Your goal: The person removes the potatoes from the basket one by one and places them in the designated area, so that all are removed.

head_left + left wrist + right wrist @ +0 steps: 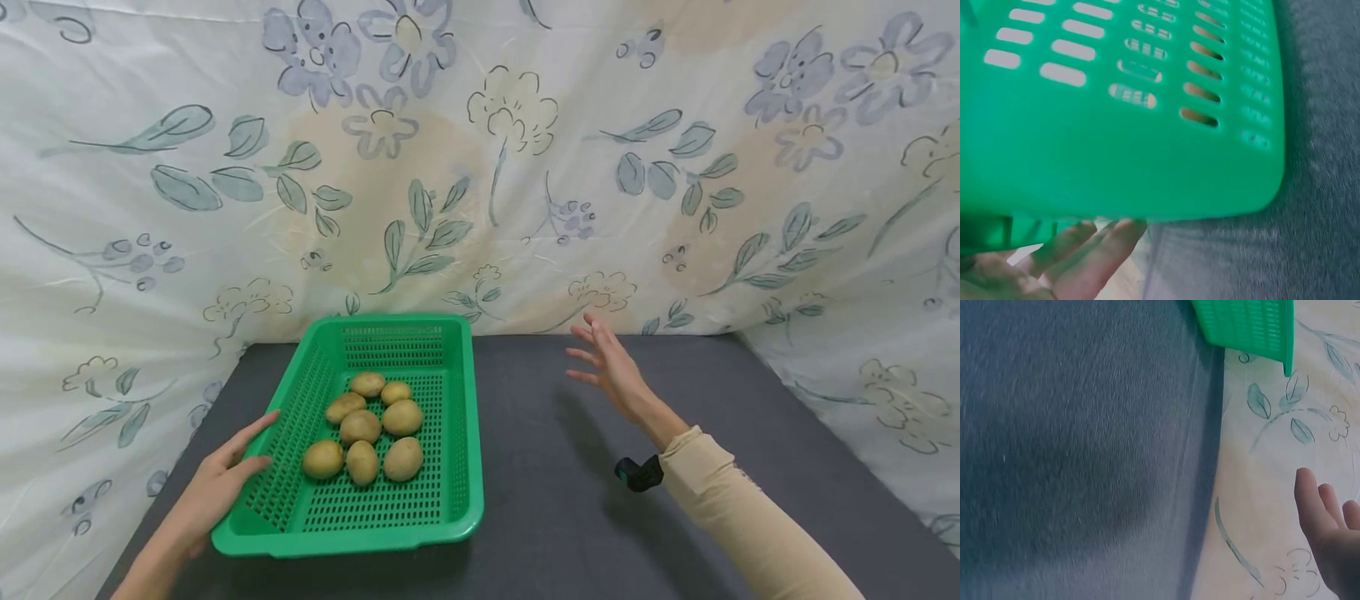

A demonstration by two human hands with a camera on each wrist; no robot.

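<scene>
A green plastic basket (471,417) with slotted walls is at left on the dark table. Several potatoes (360,427) lie grouped on its floor. My left hand (217,479) holds the basket's left rim, with thumb and a finger over the edge. In the left wrist view, fingers (1100,259) show against the basket wall (1116,162), partly hidden by it. My right hand (611,362) is raised over the table, right of the basket, fingers spread and holding nothing. Extended fingers of the right hand (1329,519) also appear in the right wrist view, apart from the basket (1247,328).
The dark grey table (540,500) extends right of the basket. Behind and along the sides hangs a white floral cloth (480,167). A small black object (639,474) shows beside the right wrist, near the beige sleeve (735,508).
</scene>
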